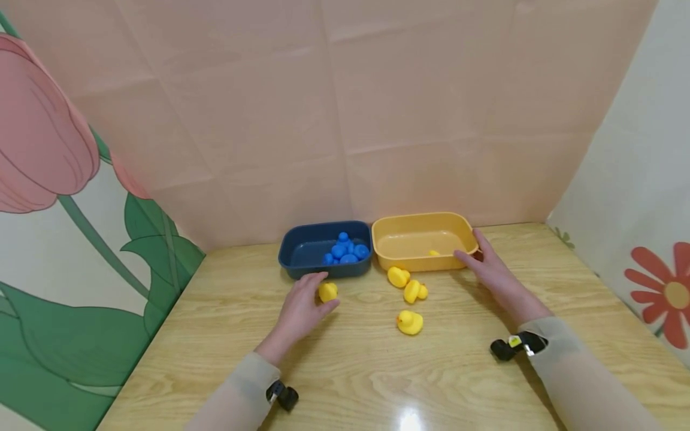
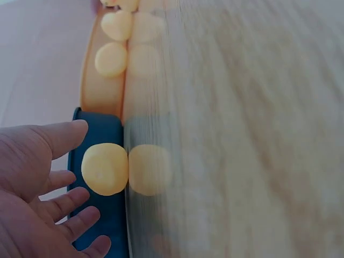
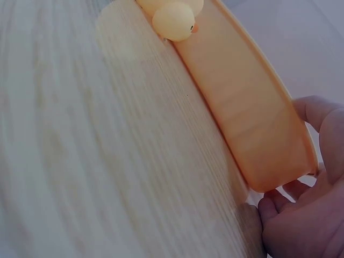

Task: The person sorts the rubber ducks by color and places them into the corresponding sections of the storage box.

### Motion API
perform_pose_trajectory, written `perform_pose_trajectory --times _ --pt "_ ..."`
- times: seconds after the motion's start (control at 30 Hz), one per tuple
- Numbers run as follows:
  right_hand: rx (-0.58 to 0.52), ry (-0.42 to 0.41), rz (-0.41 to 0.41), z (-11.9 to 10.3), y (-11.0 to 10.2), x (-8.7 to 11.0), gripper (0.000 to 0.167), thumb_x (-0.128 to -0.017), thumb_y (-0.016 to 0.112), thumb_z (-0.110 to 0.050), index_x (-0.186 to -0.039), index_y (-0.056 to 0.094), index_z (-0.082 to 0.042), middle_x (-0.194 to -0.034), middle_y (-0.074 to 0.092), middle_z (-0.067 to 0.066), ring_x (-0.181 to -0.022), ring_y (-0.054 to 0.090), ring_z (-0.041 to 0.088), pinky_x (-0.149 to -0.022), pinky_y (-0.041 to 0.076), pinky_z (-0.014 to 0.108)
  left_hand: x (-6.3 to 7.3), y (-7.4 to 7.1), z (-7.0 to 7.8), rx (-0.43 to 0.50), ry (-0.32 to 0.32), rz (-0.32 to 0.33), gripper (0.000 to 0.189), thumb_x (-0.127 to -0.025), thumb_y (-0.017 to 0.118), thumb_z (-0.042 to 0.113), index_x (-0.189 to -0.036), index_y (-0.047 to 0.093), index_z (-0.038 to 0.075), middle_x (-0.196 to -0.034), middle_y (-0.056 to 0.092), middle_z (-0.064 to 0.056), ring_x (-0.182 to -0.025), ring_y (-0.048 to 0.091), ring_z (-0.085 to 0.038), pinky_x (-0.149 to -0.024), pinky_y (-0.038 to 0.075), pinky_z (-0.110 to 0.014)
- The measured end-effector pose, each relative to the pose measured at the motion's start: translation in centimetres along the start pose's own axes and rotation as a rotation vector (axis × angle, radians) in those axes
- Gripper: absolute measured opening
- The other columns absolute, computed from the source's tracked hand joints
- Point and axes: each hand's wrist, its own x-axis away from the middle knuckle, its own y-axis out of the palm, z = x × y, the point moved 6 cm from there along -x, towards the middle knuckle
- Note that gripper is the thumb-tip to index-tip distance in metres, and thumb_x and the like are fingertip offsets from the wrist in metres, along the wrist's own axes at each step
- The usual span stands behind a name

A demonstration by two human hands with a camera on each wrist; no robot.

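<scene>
My left hand (image 1: 300,304) reaches over the table with fingers spread and thumb apart, close around a yellow rubber duck (image 1: 327,292). In the left wrist view a gap shows between that duck (image 2: 105,169) and the fingers. At the right end of a yellow tub (image 1: 420,264), my right hand (image 1: 495,272) grips the corner. The right wrist view has the thumb at the tub's rim (image 3: 279,70) and the fingers curled by its end wall. Several yellow ducks lie in front of this tub, among them one duck (image 1: 410,322) nearer to me.
A dark blue tub (image 1: 302,270) stands against the yellow one, with several bright blue toys (image 1: 347,254) inside. A small yellow thing (image 1: 433,253) shows within the yellow tub. Behind both rises a pink-covered wall (image 1: 259,131); the wooden table (image 1: 356,371) spreads in front.
</scene>
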Motion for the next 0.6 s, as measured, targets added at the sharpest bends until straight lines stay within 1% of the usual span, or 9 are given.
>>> perform_pose_trajectory --times 0.2,0.43,0.6 --pt "-0.013 -0.011 -0.003 -0.3 0.0 0.1 0.107 -0.110 0.059 -0.061 -0.174 -0.022 -0.031 -0.183 -0.011 0.019 -0.166 0.001 0.052 -0.128 0.006 0.076 -0.1 0.2 -0.4 -0.015 -0.004 -0.018 0.067 -0.098 0.088 0.027 -0.153 0.061 0.000 -0.150 0.063 -0.021 -0.137 0.058 -0.044 -0.117 0.047 -0.061" --pt "-0.003 -0.006 -0.006 -0.7 0.0 0.5 0.109 -0.110 0.058 -0.064 -0.173 -0.024 -0.029 -0.183 -0.013 0.020 -0.165 0.001 0.054 -0.127 0.006 0.077 -0.3 0.5 -1.0 -0.025 -0.005 -0.025 0.064 -0.098 0.089 0.024 -0.150 0.062 -0.001 -0.144 0.066 -0.021 -0.130 0.061 -0.043 -0.113 0.049 -0.061" --pt "0.002 0.000 -0.005 -0.7 0.0 0.7 0.111 -0.108 0.059 -0.066 -0.173 -0.023 -0.029 -0.183 -0.013 0.021 -0.165 0.001 0.054 -0.127 0.006 0.078 -0.5 0.7 -1.1 -0.025 -0.025 -0.035 0.062 -0.097 0.089 0.023 -0.150 0.063 0.000 -0.142 0.067 -0.020 -0.125 0.063 -0.040 -0.110 0.050 -0.059"
